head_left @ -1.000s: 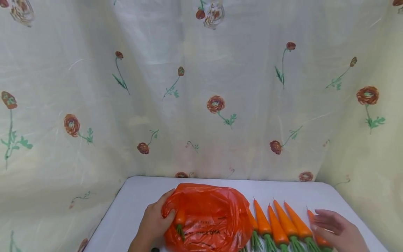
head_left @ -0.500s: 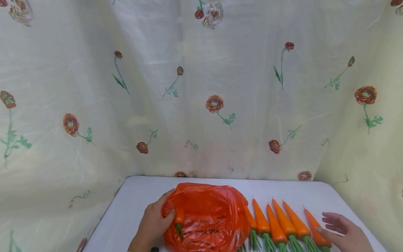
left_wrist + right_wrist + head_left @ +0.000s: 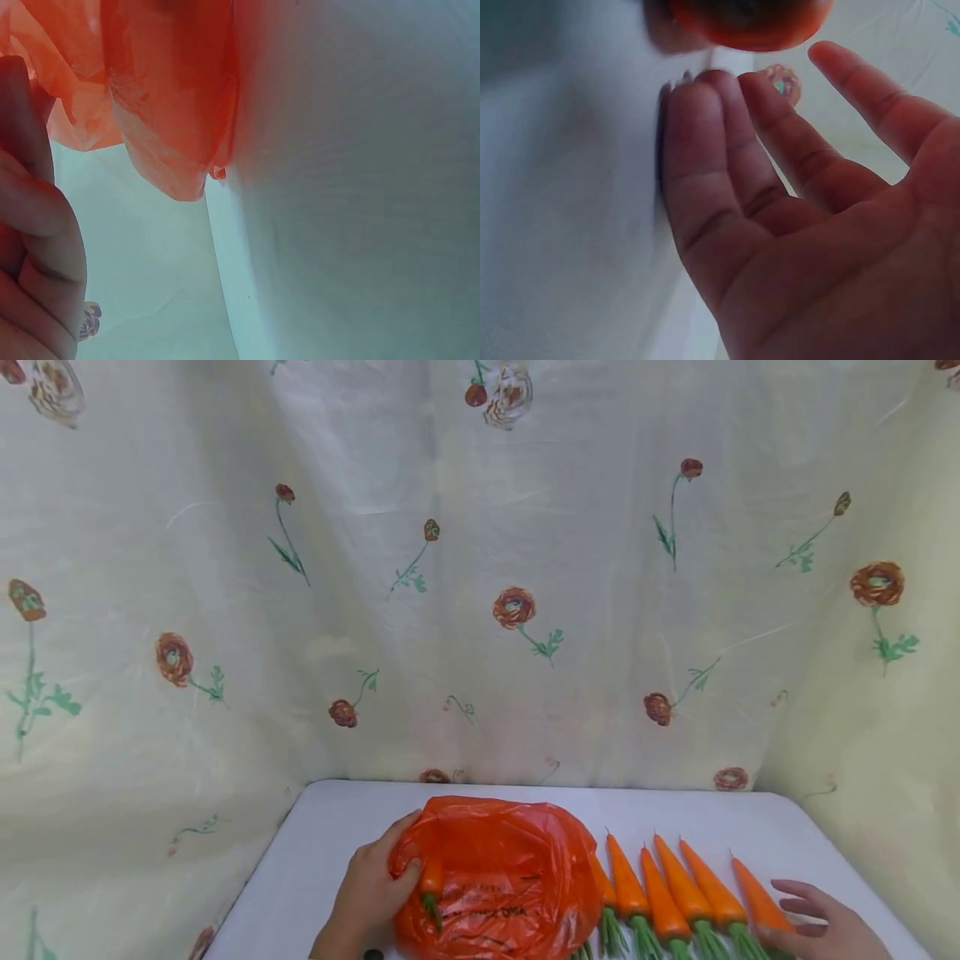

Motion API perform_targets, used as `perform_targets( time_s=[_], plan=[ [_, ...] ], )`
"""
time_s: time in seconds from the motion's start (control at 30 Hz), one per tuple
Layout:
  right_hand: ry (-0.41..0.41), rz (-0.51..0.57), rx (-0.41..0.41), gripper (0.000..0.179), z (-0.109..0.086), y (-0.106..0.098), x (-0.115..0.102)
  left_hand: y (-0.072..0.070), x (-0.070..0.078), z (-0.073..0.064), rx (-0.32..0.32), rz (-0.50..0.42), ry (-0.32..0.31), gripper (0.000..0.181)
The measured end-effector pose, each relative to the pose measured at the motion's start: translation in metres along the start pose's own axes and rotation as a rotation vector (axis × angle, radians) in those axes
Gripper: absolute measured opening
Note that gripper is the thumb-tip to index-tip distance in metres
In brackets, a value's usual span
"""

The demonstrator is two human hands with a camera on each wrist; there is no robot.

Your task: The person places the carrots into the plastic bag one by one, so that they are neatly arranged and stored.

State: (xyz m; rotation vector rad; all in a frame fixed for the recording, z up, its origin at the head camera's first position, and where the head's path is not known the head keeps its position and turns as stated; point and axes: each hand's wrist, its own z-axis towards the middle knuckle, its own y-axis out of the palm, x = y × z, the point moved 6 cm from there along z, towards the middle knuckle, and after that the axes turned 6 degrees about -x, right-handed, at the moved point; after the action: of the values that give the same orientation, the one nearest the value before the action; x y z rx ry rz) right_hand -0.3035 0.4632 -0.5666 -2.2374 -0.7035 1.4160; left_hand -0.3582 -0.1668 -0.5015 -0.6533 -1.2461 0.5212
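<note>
In the head view a red plastic bag (image 3: 517,868) with dark print lies on the table. My left hand (image 3: 372,881) grips its left edge, thumb on the near side; in the left wrist view bent fingers (image 3: 45,217) show beside the plastic. Near that thumb is a carrot (image 3: 432,878) with a green top. My right hand (image 3: 828,920) is on the right of the rightmost carrot (image 3: 759,893), its thumb near the thick end. The right wrist view shows its fingers (image 3: 697,157) extended and spread, below a blurred orange carrot (image 3: 780,26).
Several orange carrots (image 3: 688,893) with green tops lie side by side between the bag and my right hand. The white table (image 3: 337,810) ends at a flowered curtain (image 3: 480,693). A small black round object (image 3: 372,954) sits below my left wrist.
My right hand has moved right and slightly down, off the rightmost carrot to its right side. The left hand keeps its grip on the bag.
</note>
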Motion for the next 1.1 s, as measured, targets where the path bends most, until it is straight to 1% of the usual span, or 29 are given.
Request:
perform_targets(
  time_s=[0.13, 0.23, 0.3, 0.4, 0.5, 0.6, 0.73, 0.87, 0.97, 1.1],
  plan=[
    [0.018, 0.013, -0.024, 0.118, 0.001, -0.001, 0.007, 0.002, 0.0, -0.001, 0.0, -0.007, 0.009, 0.069],
    [0.014, 0.028, -0.044, 0.114, 0.002, -0.001, 0.01, 0.001, -0.002, -0.003, 0.009, 0.001, 0.013, 0.069],
    [0.001, 0.023, -0.054, 0.113, 0.003, 0.0, 0.01, 0.0, -0.002, -0.004, 0.014, 0.007, 0.007, 0.07],
    [-0.008, 0.013, -0.059, 0.112, 0.004, -0.001, 0.008, 0.0, -0.003, -0.002, 0.003, -0.003, -0.016, 0.07],
    [-0.006, -0.002, -0.056, 0.113, 0.005, -0.001, 0.006, 0.001, -0.001, 0.001, -0.015, -0.018, -0.033, 0.071],
    [0.003, -0.01, -0.055, 0.118, 0.005, -0.002, 0.005, 0.001, 0.001, 0.002, -0.022, -0.018, -0.038, 0.071],
    [0.012, -0.01, -0.055, 0.122, 0.007, -0.001, 0.002, 0.0, 0.0, 0.002, -0.011, 0.002, -0.041, 0.071],
    [0.01, -0.026, -0.058, 0.119, 0.009, 0.0, 0.004, -0.001, -0.001, 0.0, -0.006, 0.003, -0.037, 0.07],
    [0.018, -0.035, -0.061, 0.121, 0.01, 0.001, 0.006, 0.0, -0.001, -0.001, -0.013, -0.002, -0.026, 0.071],
    [0.026, -0.021, -0.056, 0.126, 0.01, 0.003, 0.006, -0.001, -0.001, 0.0, -0.012, -0.004, -0.026, 0.071]
  ],
)
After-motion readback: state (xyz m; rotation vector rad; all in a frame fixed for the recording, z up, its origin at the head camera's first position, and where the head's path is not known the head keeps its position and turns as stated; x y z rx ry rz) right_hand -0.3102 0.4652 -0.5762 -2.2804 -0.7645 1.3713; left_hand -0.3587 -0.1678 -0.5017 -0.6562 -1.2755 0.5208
